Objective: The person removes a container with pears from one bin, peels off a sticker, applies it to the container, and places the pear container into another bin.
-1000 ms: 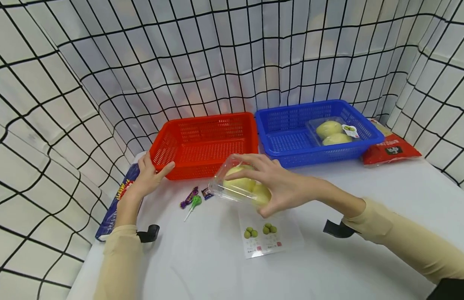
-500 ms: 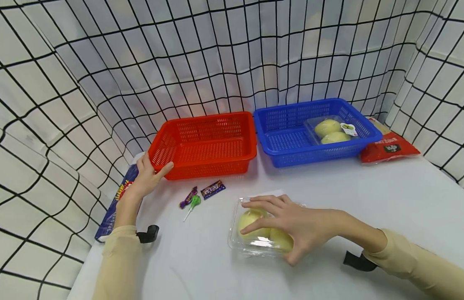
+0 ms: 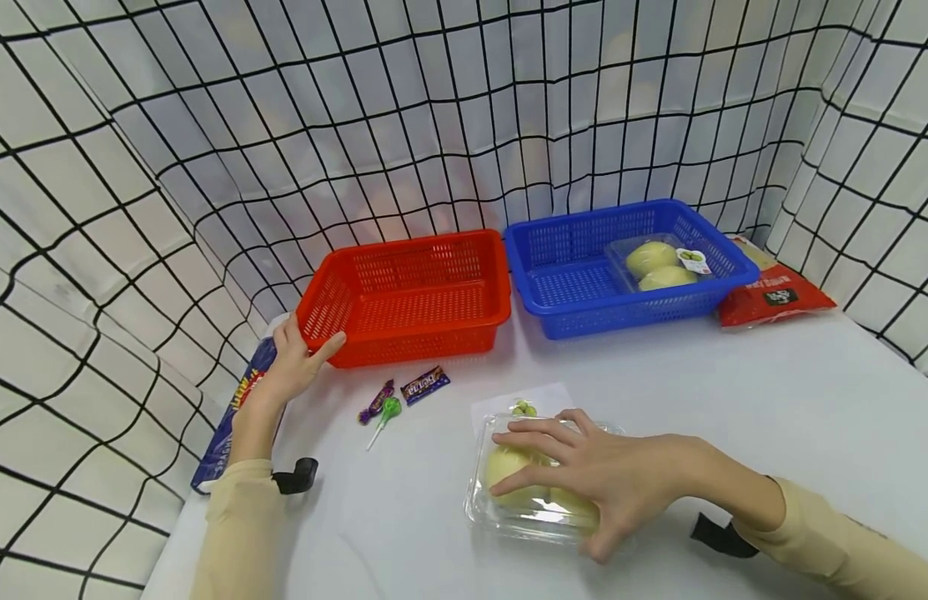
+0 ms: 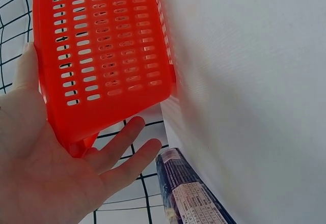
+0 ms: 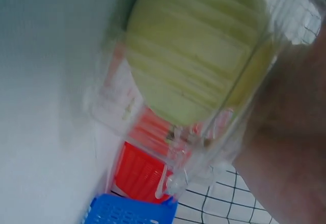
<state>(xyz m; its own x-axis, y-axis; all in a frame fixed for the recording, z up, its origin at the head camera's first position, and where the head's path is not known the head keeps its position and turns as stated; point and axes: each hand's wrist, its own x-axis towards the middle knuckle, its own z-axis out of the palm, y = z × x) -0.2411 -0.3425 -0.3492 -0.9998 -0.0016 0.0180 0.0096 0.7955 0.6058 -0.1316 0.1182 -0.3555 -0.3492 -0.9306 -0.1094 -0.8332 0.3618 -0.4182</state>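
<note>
My right hand [image 3: 584, 483] spans a clear plastic box [image 3: 488, 525], its thumb on the near side and fingers spread across the lid. Inside are rounded pale yellow-green fruits [image 5: 188, 46]. In the head view the box sits low over the table, overlapping a printed sheet [image 3: 522, 407] with green fruit pictures. My left hand [image 3: 294, 367] holds the front left corner of a red perforated basket [image 3: 418, 343]. In the left wrist view its thumb lies along the rim, and two fingers extend past the corner; the others are hidden.
To the right stands a blue basket [image 3: 569, 321] with another fruit pack [image 3: 651, 265]. Beside it lies a red bag [image 3: 779, 296]. A purple candy [image 3: 376, 402], green lollipop [image 3: 389, 410] and chocolate bar [image 3: 424, 384] lie before the red basket. A blue spaghetti pack [image 3: 231, 425] lies left. Black netting [image 3: 464, 125] surrounds the table.
My right hand has brought the fruit box down and towards me, onto the printed sheet's area, uncovering the chocolate bar. The left hand stays at the red basket.
</note>
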